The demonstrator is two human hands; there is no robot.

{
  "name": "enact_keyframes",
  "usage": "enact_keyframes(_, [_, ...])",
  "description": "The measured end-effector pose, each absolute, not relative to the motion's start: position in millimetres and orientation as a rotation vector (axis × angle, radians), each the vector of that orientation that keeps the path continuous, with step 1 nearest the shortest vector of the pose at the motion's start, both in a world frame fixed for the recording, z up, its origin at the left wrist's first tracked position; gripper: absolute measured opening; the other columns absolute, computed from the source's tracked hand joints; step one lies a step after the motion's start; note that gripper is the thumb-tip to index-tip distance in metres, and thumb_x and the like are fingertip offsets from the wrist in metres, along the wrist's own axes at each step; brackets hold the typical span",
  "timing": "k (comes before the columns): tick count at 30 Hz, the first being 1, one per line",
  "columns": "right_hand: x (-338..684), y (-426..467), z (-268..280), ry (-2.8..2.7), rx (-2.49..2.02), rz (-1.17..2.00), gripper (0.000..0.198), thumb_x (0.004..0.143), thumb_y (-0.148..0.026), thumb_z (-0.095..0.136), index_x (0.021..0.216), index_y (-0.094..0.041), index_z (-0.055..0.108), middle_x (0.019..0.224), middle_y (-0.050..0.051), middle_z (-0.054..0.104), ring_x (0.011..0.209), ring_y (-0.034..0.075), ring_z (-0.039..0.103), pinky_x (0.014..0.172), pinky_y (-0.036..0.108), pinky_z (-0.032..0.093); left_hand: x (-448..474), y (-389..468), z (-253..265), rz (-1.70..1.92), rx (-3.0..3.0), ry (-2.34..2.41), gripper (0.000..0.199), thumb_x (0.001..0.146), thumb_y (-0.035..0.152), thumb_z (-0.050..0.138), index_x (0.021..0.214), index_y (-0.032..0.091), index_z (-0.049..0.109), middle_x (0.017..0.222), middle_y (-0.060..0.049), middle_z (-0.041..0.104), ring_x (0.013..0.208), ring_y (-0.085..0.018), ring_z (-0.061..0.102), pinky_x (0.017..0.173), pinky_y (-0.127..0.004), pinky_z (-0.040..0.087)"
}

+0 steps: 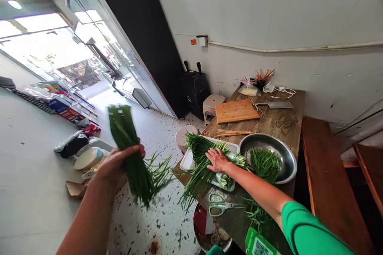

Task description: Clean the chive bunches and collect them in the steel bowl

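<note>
My left hand (121,163) is closed around a bundle of green chives (125,131), holding it up over the floor to the left of the table; some blades droop to the right. My right hand (218,161) lies with its fingers spread on more chives (199,147), which are heaped on a white tray (187,162) and hang over the table's edge. To the right of that hand stands a metal bowl (289,167) holding cut green chives (263,161). Green-handled scissors (220,205) lie in front of the tray.
On the wooden table (284,121) are a cutting board (237,111), a cleaver (279,105), skewers (235,132), a bagged item (249,89) and a white cable (284,91). A QR card (259,243) lies at the near edge. Stools (214,101) and a black speaker (195,91) stand behind.
</note>
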State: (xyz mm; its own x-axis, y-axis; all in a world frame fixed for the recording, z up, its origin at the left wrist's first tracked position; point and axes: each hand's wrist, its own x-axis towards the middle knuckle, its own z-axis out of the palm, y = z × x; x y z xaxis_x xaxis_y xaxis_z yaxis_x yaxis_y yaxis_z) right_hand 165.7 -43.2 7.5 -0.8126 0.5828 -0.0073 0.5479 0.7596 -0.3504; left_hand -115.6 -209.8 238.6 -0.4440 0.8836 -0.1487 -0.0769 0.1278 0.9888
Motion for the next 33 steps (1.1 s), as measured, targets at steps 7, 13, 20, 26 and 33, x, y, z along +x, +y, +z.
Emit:
enact_keyframes(7, [115, -159, 94, -2.091, -0.862, 1.221, 0.039, 0.08, -0.051, 0.055, 0.08, -0.014, 0.069, 0.076, 0.005, 0.068, 0.07, 0.015, 0.06, 0.066, 0.026, 0.044, -41, -293, 130, 1.002, 0.681, 1.524, 0.036, 0.053, 0.036, 0.081, 0.074, 0.017, 0.058, 0.054, 0.0, 0.06, 0.048, -0.014, 0.055, 0.043, -0.024, 0.042])
enact_keyframes(13, [89, -253, 70, -1.914, -1.008, 1.444, 0.02, 0.07, -0.033, 0.064, 0.065, -0.014, 0.066, 0.058, 0.0, 0.062, 0.054, 0.011, 0.053, 0.051, 0.022, 0.037, -37, -368, 67, 1.033, 0.594, 1.481, 0.038, 0.053, 0.036, 0.082, 0.072, 0.017, 0.054, 0.055, 0.001, 0.06, 0.047, -0.013, 0.056, 0.043, -0.022, 0.041])
enact_keyframes(20, [65, -291, 52, -1.635, -1.061, 1.748, 0.024, 0.068, -0.037, 0.064, 0.067, -0.014, 0.061, 0.051, -0.004, 0.055, 0.045, 0.008, 0.05, 0.045, 0.02, 0.037, -65, -427, 45, 1.008, 0.547, 1.264, 0.036, 0.055, 0.035, 0.081, 0.071, 0.016, 0.056, 0.06, -0.002, 0.063, 0.051, -0.013, 0.057, 0.047, -0.023, 0.043])
enact_keyframes(26, [67, -309, 54, -1.499, -0.981, 1.98, 0.039, 0.062, -0.04, 0.073, 0.088, -0.014, 0.061, 0.07, -0.001, 0.061, 0.06, 0.01, 0.057, 0.052, 0.023, 0.047, -60, -443, 35, 1.047, 0.662, 1.443, 0.025, 0.059, 0.031, 0.074, 0.069, 0.02, 0.054, 0.058, -0.001, 0.06, 0.052, -0.015, 0.056, 0.048, -0.026, 0.041])
enact_keyframes(33, [89, -318, 53, -1.255, -0.962, 2.155, 0.047, 0.048, -0.032, 0.083, 0.086, -0.015, 0.061, 0.078, 0.001, 0.067, 0.07, 0.015, 0.062, 0.065, 0.028, 0.049, -33, -442, 36, 1.058, 0.689, 1.3, 0.042, 0.062, 0.032, 0.076, 0.095, 0.013, 0.057, 0.078, -0.006, 0.067, 0.071, -0.021, 0.063, 0.062, -0.03, 0.048])
